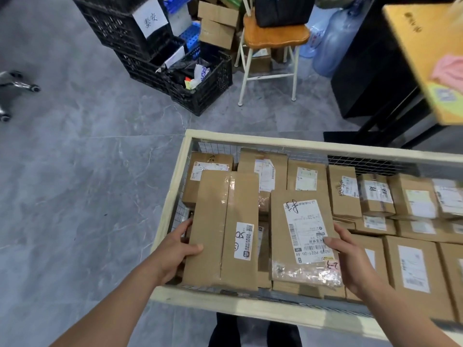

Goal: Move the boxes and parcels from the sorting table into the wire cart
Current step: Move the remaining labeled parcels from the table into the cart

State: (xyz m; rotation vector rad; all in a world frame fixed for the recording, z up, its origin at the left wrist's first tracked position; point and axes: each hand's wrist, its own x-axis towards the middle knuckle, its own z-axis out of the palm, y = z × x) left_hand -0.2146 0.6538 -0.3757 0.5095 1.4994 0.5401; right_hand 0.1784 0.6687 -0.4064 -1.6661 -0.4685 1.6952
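The wire cart (pixel 172 196), with a pale wooden rim and wire mesh walls, stands in front of me and holds several cardboard boxes with white labels. My left hand (pixel 178 249) grips the left edge of a long taped cardboard box (pixel 220 231) lying on top at the cart's left end. My right hand (pixel 350 256) grips the right edge of a flatter labelled box (pixel 303 236) beside it. Both boxes sit inside the rim, on top of other parcels. Several smaller boxes (pixel 375 196) fill the cart's right side.
Black plastic crates (pixel 200 81) are stacked on the grey floor beyond the cart. A wooden stool (pixel 273 36) with white legs stands behind, with water jugs (pixel 335 41) and loose cartons (pixel 218 23). A yellow tabletop (pixel 421 53) is at the right. Chair castors (pixel 17 83) show at far left.
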